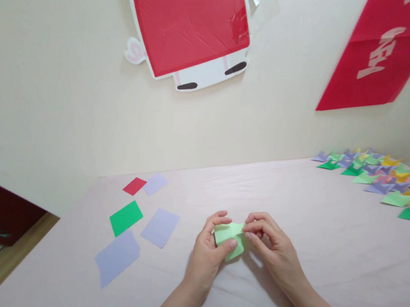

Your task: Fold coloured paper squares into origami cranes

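A small light green folded paper [230, 237] sits between both my hands, just above the pale pink table cover [328, 254]. My left hand [207, 254] grips its left side, thumb on top and fingers curled behind. My right hand [272, 245] pinches the paper's right upper edge with its fingertips pressed together. Part of the paper is hidden under my fingers.
Flat paper squares lie to the left: a red one [134, 186], a green one [126, 217] and three lavender ones [160, 227]. Several folded coloured paper figures [389, 183] crowd the far right. A cream wall with red posters [189, 17] stands behind; the table's left edge drops off.
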A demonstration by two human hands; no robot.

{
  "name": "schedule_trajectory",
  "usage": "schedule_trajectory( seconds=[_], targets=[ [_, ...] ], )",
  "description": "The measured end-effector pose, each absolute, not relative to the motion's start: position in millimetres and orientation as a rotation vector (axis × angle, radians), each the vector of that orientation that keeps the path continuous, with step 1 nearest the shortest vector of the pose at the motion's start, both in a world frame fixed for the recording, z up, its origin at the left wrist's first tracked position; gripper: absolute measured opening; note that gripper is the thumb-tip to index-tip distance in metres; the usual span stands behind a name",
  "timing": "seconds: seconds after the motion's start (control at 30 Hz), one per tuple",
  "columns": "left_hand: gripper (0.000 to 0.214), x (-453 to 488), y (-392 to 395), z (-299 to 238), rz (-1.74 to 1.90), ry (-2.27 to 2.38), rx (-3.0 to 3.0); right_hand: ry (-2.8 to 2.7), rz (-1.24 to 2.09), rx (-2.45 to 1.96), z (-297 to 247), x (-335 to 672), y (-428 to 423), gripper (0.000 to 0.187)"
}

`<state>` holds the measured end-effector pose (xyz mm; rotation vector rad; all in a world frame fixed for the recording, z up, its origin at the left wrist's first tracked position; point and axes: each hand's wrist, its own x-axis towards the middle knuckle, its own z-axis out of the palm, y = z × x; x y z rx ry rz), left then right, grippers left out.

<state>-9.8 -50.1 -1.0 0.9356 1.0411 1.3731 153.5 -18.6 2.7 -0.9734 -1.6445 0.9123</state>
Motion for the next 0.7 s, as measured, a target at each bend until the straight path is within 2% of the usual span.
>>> schedule_trajectory(
  seconds=[0.13,0.47,0.63,0.7],
  targets=[
    [0.049,-11.1,-48.2,0.7,1.401,1.016,0.805,-1.662,0.882,-0.931,4.0,153.1,-19.0,0.011],
    [0.040,-13.0,-47.8,7.7,1.350,0.912,0.781,-1.806,0.784,-0.881,7.0,151.3,-20.1,0.010],
    [0.046,-16.5,-45.9,2.9,1.304,0.904,0.799,-1.890,0.858,-0.746,7.7,150.4,-22.1,0.008],
    [0.040,-17.7,-45.6,1.0,1.293,0.956,0.851,-1.880,0.864,-0.740,7.4,150.6,-21.9,0.007]
  ],
)
